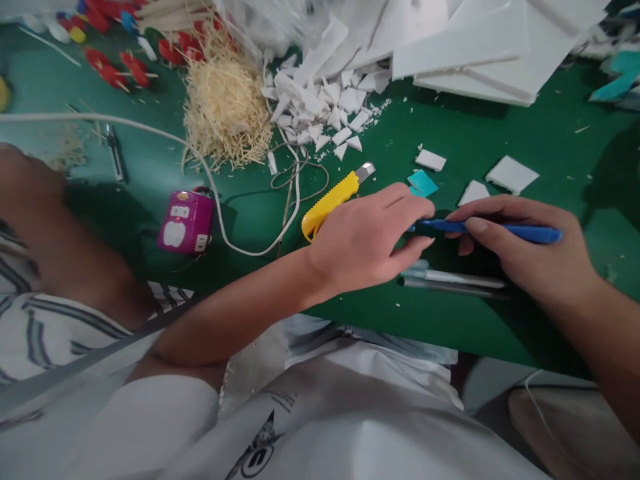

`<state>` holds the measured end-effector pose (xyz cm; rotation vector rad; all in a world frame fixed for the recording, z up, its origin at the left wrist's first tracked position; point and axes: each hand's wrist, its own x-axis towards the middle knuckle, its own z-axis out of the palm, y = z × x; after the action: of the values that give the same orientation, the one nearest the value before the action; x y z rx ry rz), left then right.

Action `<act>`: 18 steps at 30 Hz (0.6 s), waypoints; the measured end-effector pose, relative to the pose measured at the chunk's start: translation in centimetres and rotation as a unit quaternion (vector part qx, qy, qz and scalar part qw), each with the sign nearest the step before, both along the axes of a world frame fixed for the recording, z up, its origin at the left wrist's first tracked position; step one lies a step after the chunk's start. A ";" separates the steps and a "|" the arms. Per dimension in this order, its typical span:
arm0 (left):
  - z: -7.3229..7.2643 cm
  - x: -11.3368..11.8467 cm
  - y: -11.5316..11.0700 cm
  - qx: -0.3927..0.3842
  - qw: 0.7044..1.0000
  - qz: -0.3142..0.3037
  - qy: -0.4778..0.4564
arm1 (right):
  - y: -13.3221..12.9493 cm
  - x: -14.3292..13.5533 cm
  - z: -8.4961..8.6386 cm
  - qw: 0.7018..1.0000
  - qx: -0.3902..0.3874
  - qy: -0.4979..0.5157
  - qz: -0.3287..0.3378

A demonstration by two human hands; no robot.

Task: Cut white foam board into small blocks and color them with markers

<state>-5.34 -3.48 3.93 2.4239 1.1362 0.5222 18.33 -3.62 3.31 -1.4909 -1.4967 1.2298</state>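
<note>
My right hand (530,240) grips a blue pen-like tool (530,232), its thin end pointing left. That tip reaches the fingers of my left hand (375,233), which are bent around something small and mostly hidden. A yellow box cutter (330,203) with its blade out lies just behind my left hand. Beyond the fingertips are a small turquoise piece (423,183) and white foam pieces (512,175). Two slim pens, one pale (460,277) and one dark (450,288), lie on the green table near its front edge.
White foam scraps (320,100), a heap of thin sticks (225,107) and large white sheets (475,47) lie at the back. A magenta power adapter (185,223) and a white cable (220,213) sit to the left. Another person's arm (65,233) rests at far left.
</note>
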 end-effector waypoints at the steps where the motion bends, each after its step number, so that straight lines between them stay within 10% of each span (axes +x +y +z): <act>1: 0.1 0.1 -0.3 0.007 1.000 -0.015 0.001 | -0.1 0.0 0.0 1.000 0.001 -0.003 0.001; 18: -1.3 0.2 1.5 -0.060 0.990 0.049 0.117 | 0.2 0.1 -0.6 0.999 0.033 0.012 -0.017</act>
<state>-5.11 -1.96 2.65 2.3794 1.3458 0.1929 18.44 -3.44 2.67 -1.4478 -1.4754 1.1639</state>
